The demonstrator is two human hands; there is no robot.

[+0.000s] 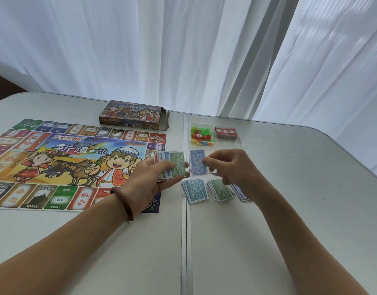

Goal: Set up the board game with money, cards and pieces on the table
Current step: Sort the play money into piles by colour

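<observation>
With left hand (153, 177) gripping the fanned money stack (172, 165) at the board (66, 162) edge, and right hand (230, 169) curled near the 2000 note (197, 165), grasp unclear, slide off the top 500 cleanly and lay squarely on the green pile (221, 191).

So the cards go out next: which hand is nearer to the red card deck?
Right. The right hand is just on the near side of the red card deck; the left hand, gripping a stack of notes, is farther off to its left.
</observation>
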